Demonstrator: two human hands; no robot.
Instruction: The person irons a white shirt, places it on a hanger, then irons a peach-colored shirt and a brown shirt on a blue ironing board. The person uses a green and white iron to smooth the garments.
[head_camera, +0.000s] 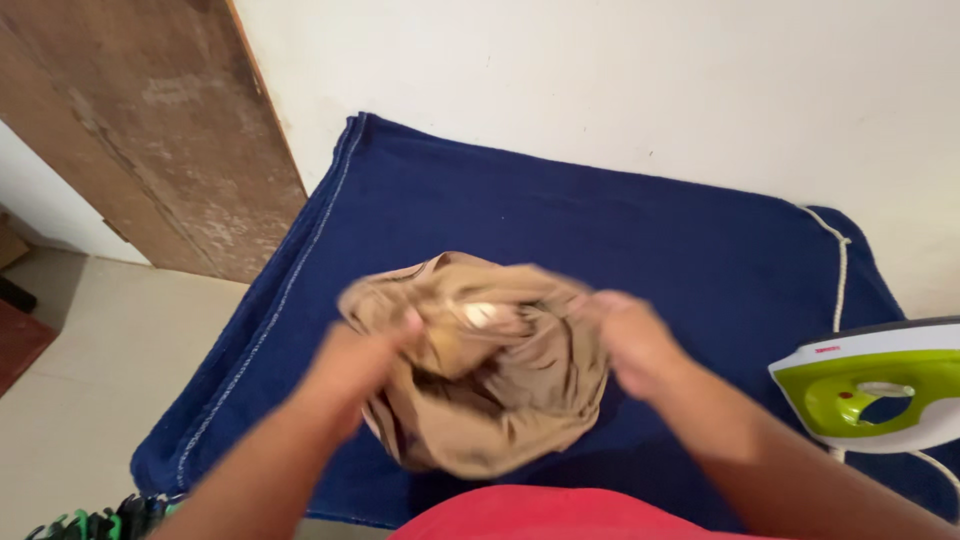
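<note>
A crumpled tan garment (480, 400) is held up over a dark blue cloth (600, 230) that covers a flat surface. My left hand (365, 355) grips the garment's left side near its waistband. My right hand (630, 335) grips its right edge. Both hands are blurred by motion. The garment hangs bunched between them, with a pale label showing near its top.
A green and white iron (880, 385) stands on the blue cloth at the right edge, its white cord (840, 265) running up behind it. A brown wooden door (150, 120) leans at the upper left. Pale floor tiles (90, 370) lie left.
</note>
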